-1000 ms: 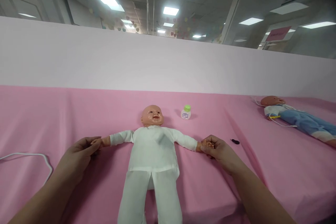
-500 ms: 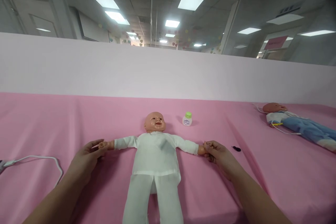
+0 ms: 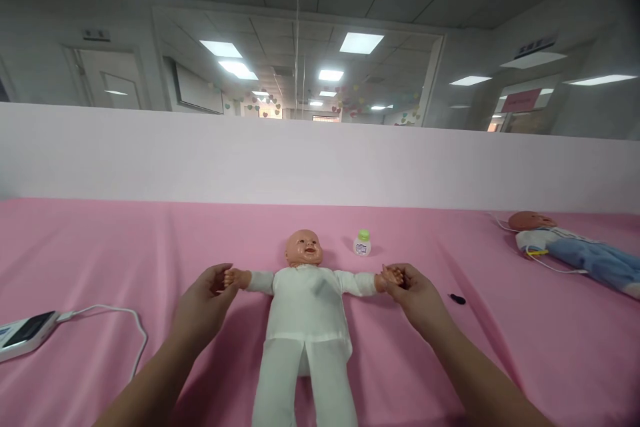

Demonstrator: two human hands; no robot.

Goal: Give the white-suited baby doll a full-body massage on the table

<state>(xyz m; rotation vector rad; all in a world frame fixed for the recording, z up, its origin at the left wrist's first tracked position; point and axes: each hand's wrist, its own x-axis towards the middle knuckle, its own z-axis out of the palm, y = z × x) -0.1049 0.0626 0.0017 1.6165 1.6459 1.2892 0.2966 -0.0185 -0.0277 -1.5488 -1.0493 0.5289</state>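
A baby doll (image 3: pixel 308 310) in white clothes lies on its back on the pink sheet (image 3: pixel 100 247), arms stretched to both sides. My left hand (image 3: pixel 204 307) grips the doll's hand on the left side. My right hand (image 3: pixel 415 290) is closed round the doll's other hand. Both doll arms are lifted slightly and drawn a little inward.
A small white bottle with a green cap (image 3: pixel 362 244) stands beside the doll's head. A small black item (image 3: pixel 457 298) lies right of my right hand. A second doll in blue (image 3: pixel 570 250) lies far right. A white device with cable (image 3: pixel 25 335) sits at left. A white partition (image 3: pixel 300 160) runs behind.
My hands have brought the doll's arms inward and slightly up, closer to its body. The camera has tilted up, so the device at left has come into view.
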